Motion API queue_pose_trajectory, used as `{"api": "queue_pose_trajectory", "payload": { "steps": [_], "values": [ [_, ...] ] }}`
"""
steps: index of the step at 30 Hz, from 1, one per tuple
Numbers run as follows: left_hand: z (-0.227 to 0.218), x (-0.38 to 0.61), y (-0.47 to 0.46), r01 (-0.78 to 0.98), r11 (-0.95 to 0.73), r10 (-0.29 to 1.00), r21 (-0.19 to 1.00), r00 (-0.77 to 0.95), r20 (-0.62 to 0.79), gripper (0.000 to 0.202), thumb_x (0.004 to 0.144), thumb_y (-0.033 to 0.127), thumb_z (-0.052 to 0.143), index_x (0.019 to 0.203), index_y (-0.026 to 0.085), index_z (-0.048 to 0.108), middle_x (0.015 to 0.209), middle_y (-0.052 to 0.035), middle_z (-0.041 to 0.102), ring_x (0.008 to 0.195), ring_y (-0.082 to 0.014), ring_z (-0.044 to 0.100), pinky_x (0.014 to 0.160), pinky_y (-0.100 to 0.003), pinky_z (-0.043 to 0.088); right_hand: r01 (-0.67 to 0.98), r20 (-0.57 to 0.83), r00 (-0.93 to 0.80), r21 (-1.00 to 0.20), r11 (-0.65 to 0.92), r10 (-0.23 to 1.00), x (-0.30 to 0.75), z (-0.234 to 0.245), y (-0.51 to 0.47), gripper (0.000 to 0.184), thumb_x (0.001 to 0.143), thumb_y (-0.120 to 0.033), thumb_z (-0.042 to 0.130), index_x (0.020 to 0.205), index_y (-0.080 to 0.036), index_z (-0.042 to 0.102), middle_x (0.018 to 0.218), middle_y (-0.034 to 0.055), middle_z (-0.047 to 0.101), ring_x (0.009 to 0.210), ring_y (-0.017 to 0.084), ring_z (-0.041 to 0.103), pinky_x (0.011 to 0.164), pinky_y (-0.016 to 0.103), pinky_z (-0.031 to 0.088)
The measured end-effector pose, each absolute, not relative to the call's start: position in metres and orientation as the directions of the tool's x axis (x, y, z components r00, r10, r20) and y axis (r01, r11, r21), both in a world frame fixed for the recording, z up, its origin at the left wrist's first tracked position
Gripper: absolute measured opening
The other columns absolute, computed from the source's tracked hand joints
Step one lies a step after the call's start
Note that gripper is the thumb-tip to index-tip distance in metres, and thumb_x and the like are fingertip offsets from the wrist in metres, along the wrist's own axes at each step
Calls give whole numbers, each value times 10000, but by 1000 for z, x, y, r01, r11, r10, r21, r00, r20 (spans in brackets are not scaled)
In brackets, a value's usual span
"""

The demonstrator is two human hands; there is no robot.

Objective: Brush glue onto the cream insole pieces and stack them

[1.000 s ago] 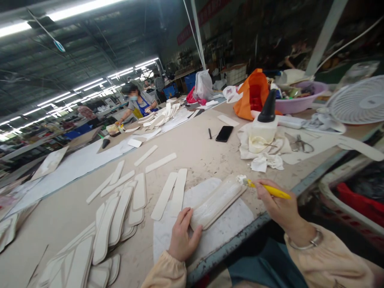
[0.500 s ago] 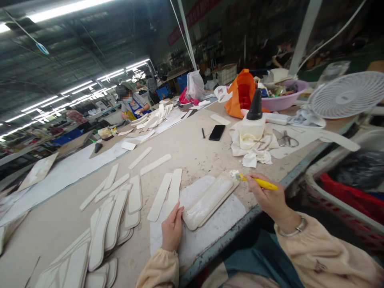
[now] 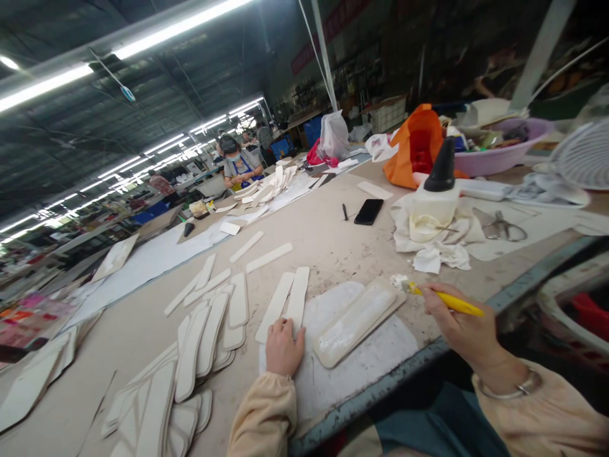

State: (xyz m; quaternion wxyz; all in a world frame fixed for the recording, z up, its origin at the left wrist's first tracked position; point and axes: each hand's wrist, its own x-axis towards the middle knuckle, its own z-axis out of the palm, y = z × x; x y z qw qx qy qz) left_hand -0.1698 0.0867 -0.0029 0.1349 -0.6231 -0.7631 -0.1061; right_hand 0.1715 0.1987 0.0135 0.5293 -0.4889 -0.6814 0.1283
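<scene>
My right hand (image 3: 457, 320) is closed round a yellow-handled brush (image 3: 445, 301) whose white bristles rest at the far end of a glue-wet sole piece (image 3: 359, 317). That piece lies on a white mat (image 3: 375, 352) near the table's front edge. My left hand (image 3: 284, 346) rests on the mat with fingers curled, its fingertips touching the near ends of two dry sole strips (image 3: 287, 301) just left of the wet piece.
A pile of sole pieces (image 3: 195, 349) lies to the left. A glue bottle with a black nozzle (image 3: 435, 197) stands on rags; a black phone (image 3: 368, 211), scissors (image 3: 499, 225), an orange bag (image 3: 413, 146) and a fan (image 3: 583, 155) lie beyond. Another person (image 3: 238, 166) works farther along the table.
My left hand has let go of the wet sole piece and moved left to the two dry strips. The brush stays at the piece's far end. The camera has shifted.
</scene>
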Motion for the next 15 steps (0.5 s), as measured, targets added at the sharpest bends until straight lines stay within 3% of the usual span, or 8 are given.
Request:
{"api": "queue_pose_trajectory", "payload": {
  "steps": [5,8,10,12,15],
  "values": [
    [7,-182,94,979,201,926,28,-199,321,238,853,262,457,711,181,630,783,-74,659,743,-186,613,702,-302,457,497,586,33,-712,495,810,171,9,200,228,874,-378,511,934,-199,640,797,42,699,663,186,663,658,314,527],
    [21,-192,92,967,242,900,81,-255,352,274,898,252,369,782,178,606,707,-56,656,636,-166,613,583,-267,427,386,565,64,-774,502,823,169,9,200,227,874,-351,529,1012,-203,630,892,56,694,695,178,666,689,326,545],
    [33,-193,88,948,246,881,203,-306,360,266,914,283,344,872,182,585,661,-27,652,581,-153,615,542,-249,420,294,530,73,-821,489,845,166,10,200,249,879,-349,528,1072,-214,609,906,51,688,689,168,665,678,327,559],
    [46,-185,84,887,208,876,411,-356,326,250,910,347,368,923,195,565,600,15,636,537,-141,610,535,-237,432,206,484,69,-862,462,872,162,10,202,251,888,-369,514,1076,-226,598,921,46,682,710,165,670,690,334,570],
    [59,-161,78,775,107,926,623,-305,221,270,896,408,396,950,200,558,509,58,581,487,-130,575,536,-234,441,130,407,36,-907,400,913,156,5,205,258,901,-421,471,1036,-236,590,1023,54,655,827,182,675,735,347,573]
  ]
}}
